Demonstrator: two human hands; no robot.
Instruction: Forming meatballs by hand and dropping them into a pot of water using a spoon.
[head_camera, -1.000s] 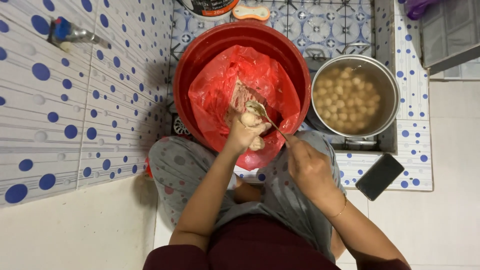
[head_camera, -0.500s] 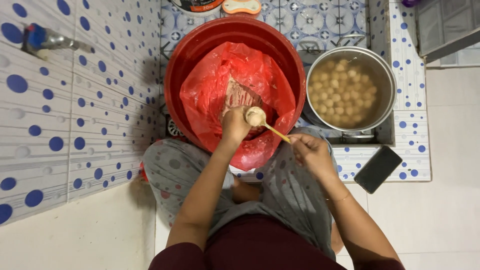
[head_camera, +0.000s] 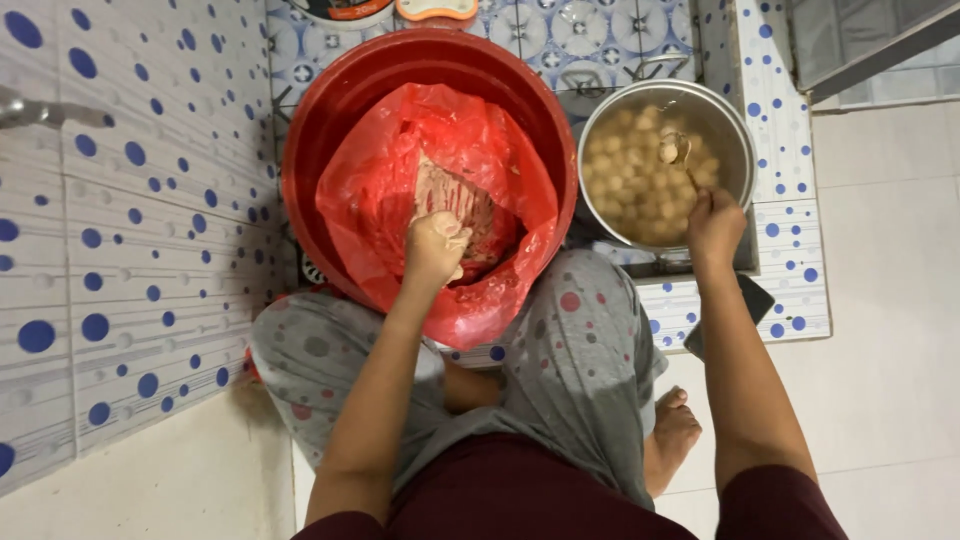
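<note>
Head view, the only one supplied: the person sits low on the floor with knees spread in grey spotted trousers (head_camera: 580, 370), so that the red basin (head_camera: 330, 150) sits directly ahead between the legs and both containers fall within arm's reach. The basin is lined with a red plastic bag (head_camera: 400, 170), its edges folded outward over the contents, which keeps the pinkish minced paste (head_camera: 455, 200) off the basin wall. The left hand (head_camera: 435, 250) is closed into a loose fist, pressed into the near edge of the paste; it appears to hold a lump of it, though how much cannot be told because the fingers curl under. The right hand (head_camera: 715, 225) is closed round the handle of a spoon (head_camera: 678, 155), held above the metal pot (head_camera: 735, 125); the bowl of the spoon carries a pale ball over the liquid. The pot stands just beside the basin to its right, on a low tiled ledge (head_camera: 800, 270), and is nearly full of pale round balls (head_camera: 630, 175) floating close together. That side-by-side arrangement keeps the passage from paste to pot short. A dark flat object (head_camera: 755, 300), possibly a phone, lies on the ledge behind the right forearm, partly hidden. The wall (head_camera: 120, 250) with blue dots runs along the left. One bare foot (head_camera: 675, 430) rests on the plain floor beneath the right arm
</note>
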